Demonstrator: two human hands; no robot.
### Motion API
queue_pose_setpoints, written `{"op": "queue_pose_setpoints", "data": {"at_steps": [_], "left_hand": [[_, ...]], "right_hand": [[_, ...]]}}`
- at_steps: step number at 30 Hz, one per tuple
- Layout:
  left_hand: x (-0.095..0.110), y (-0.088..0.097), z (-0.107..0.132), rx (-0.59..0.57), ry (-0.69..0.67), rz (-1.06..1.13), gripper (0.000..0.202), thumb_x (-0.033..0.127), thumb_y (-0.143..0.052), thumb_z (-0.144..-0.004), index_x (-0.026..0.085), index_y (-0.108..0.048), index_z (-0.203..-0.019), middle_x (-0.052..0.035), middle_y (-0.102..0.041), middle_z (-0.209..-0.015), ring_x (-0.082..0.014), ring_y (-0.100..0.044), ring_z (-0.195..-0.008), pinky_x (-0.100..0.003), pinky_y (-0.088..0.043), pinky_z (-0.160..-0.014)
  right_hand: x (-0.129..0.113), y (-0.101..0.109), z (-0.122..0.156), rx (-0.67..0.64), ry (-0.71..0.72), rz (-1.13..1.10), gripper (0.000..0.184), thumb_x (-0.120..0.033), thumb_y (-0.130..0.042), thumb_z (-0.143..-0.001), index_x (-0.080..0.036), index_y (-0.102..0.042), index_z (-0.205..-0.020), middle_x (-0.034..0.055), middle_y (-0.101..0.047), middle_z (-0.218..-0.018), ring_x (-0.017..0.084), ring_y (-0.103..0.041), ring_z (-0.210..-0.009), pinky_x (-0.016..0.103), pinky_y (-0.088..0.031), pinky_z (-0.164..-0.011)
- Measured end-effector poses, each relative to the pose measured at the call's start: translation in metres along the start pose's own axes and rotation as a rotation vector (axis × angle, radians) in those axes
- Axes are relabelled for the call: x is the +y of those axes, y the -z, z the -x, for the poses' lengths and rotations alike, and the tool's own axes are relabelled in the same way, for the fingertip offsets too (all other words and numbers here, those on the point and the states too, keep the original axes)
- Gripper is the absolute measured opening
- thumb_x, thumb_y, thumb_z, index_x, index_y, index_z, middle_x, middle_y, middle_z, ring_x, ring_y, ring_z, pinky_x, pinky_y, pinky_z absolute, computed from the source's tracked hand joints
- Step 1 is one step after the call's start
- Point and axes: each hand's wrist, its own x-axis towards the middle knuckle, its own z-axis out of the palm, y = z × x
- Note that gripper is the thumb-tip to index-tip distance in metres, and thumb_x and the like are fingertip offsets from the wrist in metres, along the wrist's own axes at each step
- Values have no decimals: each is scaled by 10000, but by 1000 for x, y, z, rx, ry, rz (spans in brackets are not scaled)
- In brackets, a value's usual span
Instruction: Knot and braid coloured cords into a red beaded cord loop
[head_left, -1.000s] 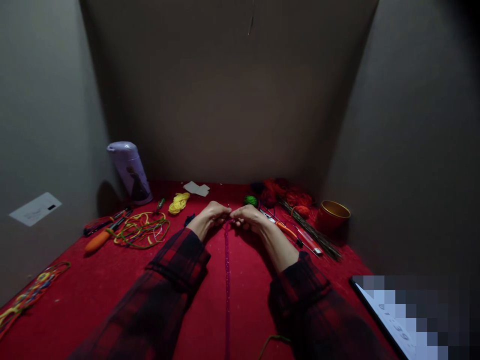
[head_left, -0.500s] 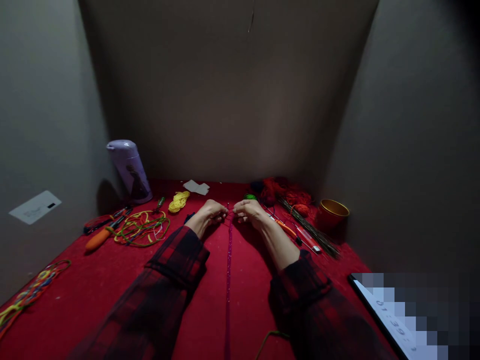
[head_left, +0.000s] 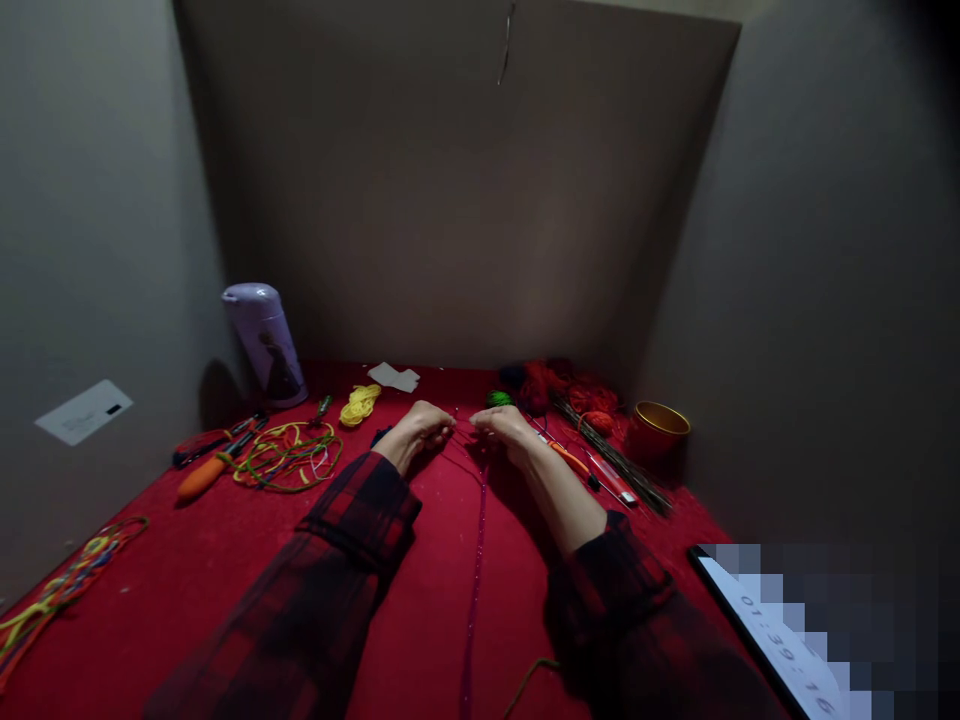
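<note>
A narrow purple glittery ribbon (head_left: 475, 570) runs up the red cloth from the near edge to my right hand (head_left: 504, 425). That hand is closed, its thumb and fingers pinched around the ribbon's far end. Across a small gap, my left hand (head_left: 426, 424) is closed too, pinching a thin dark red thread (head_left: 466, 462). The thread slants from the left fingertips down toward the ribbon. How thread and ribbon join is too small to tell.
Left are a purple bottle (head_left: 268, 345), an orange-handled tool (head_left: 202, 480), tangled cords (head_left: 289, 458) and yellow yarn (head_left: 361, 405). Right are red yarn (head_left: 592, 390), a bundle of sticks (head_left: 619, 460), a red cup (head_left: 657, 432) and a device showing a timer (head_left: 772, 630).
My hands have drawn slightly apart. The ribbon's far end has shifted right with my right hand, and the thread now shows between the hands. The view has tilted slightly.
</note>
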Motion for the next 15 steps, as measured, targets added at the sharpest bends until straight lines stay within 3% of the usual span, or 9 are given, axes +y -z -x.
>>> {"op": "queue_pose_setpoints", "data": {"at_steps": [3,6,8,12,14,15], "left_hand": [[0,0,1,7,0,-11,249,149,-605,-687,142,-452,-491,44,-403,-368,-38,-323,-294,-192,-188,-349],[0,1,2,6,-9,-19,250,161,-616,-684,144,-450,-498,53,-389,-364,-34,-308,-290,-188,-183,-344],[1,0,3,5,-18,-18,244,159,-614,-685,145,-450,-506,62,-375,-364,-28,-290,-291,-181,-184,-346],[1,-1,5,6,-33,-27,239,152,-595,-690,148,-439,-509,62,-370,-366,-26,-290,-290,-176,-171,-344],[2,-1,6,12,-37,-34,219,147,-578,-695,149,-445,-522,64,-367,-362,-29,-282,-281,-179,-160,-340],[2,-1,6,14,-38,-37,207,144,-568,-699,150,-449,-529,65,-364,-359,-30,-276,-276,-180,-154,-338]], "right_hand": [[-4,1,17,20,-7,52,137,-100,-536,-669,-137,-494,-544,-31,-454,-415,48,-308,-356,193,-220,-365],[-6,-3,53,-4,-26,126,220,-112,-536,-705,-133,-470,-496,-16,-470,-421,41,-298,-347,193,-199,-366],[-8,-7,86,-53,-45,179,218,-121,-514,-730,-131,-481,-515,-7,-489,-449,44,-321,-351,191,-217,-372],[-7,-15,171,-151,-103,177,81,-134,-477,-762,-133,-548,-723,-13,-518,-534,61,-415,-405,168,-281,-398],[0,-13,215,-176,-185,191,109,-170,-455,-790,-162,-534,-864,-25,-518,-550,88,-483,-453,170,-338,-431],[5,-11,237,-200,-156,251,124,-215,-464,-803,-172,-538,-893,-9,-548,-600,106,-536,-531,178,-381,-480]]}}
